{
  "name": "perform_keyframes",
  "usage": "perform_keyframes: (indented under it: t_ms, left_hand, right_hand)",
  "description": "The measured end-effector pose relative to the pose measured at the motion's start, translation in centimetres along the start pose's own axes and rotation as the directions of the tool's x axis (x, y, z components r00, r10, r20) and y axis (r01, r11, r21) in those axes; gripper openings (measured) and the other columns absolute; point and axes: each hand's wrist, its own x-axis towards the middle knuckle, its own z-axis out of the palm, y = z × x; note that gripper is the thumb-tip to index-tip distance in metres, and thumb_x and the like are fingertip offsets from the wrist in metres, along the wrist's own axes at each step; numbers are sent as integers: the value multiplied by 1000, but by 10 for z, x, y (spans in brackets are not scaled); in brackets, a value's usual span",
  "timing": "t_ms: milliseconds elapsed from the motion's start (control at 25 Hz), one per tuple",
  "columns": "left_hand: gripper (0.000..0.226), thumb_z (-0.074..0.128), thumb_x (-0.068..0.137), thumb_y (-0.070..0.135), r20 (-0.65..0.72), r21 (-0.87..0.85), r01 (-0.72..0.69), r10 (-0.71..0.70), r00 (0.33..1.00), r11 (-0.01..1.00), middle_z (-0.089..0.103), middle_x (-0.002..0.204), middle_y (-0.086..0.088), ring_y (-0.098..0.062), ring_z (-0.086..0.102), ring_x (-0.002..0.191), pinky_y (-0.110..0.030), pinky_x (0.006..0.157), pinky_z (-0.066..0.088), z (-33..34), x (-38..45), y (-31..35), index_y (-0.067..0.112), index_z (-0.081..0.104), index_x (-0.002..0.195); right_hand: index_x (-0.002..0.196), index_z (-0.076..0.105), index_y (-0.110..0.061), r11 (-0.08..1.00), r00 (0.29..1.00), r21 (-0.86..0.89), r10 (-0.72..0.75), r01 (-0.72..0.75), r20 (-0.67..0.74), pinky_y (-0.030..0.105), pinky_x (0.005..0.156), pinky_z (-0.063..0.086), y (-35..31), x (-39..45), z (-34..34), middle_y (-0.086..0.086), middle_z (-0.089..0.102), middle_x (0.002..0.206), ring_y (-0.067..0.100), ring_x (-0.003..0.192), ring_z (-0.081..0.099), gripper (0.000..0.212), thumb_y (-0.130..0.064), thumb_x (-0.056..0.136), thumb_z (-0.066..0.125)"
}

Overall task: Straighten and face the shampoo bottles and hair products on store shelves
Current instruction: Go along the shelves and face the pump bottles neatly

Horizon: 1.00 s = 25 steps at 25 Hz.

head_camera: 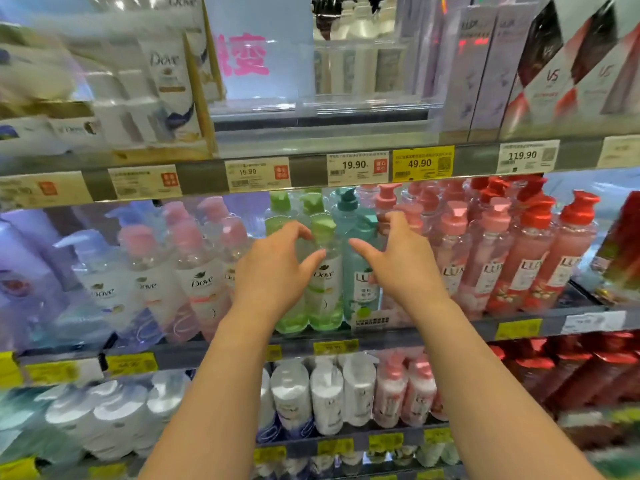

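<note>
While both hands reach toward the green Dove bottle (323, 289) on the middle shelf (433, 329), neither grasps anything: left hand (273, 268) and right hand (398, 261) hover with fingers spread. Red Lux bottles (530, 258) right of it lean unevenly, so facing seems barely begun.

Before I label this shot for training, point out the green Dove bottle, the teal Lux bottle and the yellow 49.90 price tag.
green Dove bottle (323, 289): head view, on its white front label.
teal Lux bottle (360, 292): head view, on its front label.
yellow 49.90 price tag (422, 163): head view, on the printed price.
</note>
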Motion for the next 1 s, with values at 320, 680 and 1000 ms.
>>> perform_keyframes:
  t_ms: [320, 680, 1000]
  left_hand:
    - [26, 68, 85, 49, 39, -46, -45, 47, 998, 998, 71, 96, 6, -18, 60, 69, -28, 54, 38, 0, 1, -5, 30, 54, 94]
    - [55, 73, 73, 61, -146, 20, 111, -107, 984, 994, 69, 102, 3, -25, 66, 86, -30, 62, 44, -16, -5, -30, 22, 53, 105]
    - [67, 75, 80, 45, 89, -2, 160, -160, 983, 987, 62, 129, -1, -33, 66, 95, -46, 77, 54, -16, 10, -30, 26, 28, 124]
  right_hand:
    - [119, 50, -22, 997, 996, -13, 75, -75, 47, 46, 78, 60, -8, 1, -3, 4, 70, 117, 26, 82, 74, 57, -59, 83, 72]
    - [101, 72, -17, 965, 930, 179, -121, 192, -346, 33, 75, 53, -16, -34, 10, -6, 73, 97, 12, 80, 65, 17, -32, 92, 71]
    - [101, 71, -18, 932, 962, 258, -217, 255, -165, 31, 71, 53, -24, -17, 5, -6, 72, 95, 16, 71, 68, 12, -26, 93, 70]
